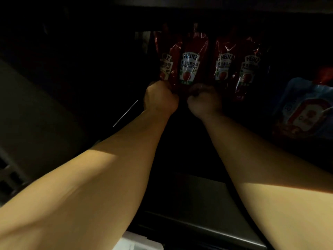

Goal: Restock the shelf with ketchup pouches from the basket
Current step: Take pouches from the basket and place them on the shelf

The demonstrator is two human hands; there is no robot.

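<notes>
Several red Heinz ketchup pouches stand in a row deep on the dark shelf [180, 141]. My left hand [160, 100] and my right hand [203, 100] reach in side by side, fingers curled, at the bottom corners of the second pouch from the left [189, 67]. They appear to pinch its lower edge, though the fingertips are hidden. The leftmost pouch [165, 67] stands just behind my left hand. Two more pouches [224, 65] [249, 73] stand to the right of my right hand.
A blue and red pouch of another kind [306, 109] lies at the right end of the shelf. A dark gridded basket wall [9, 177] shows at the lower left. The shelf's metal front edge [207, 222] runs below my forearms. The space left of the pouches is too dark to read.
</notes>
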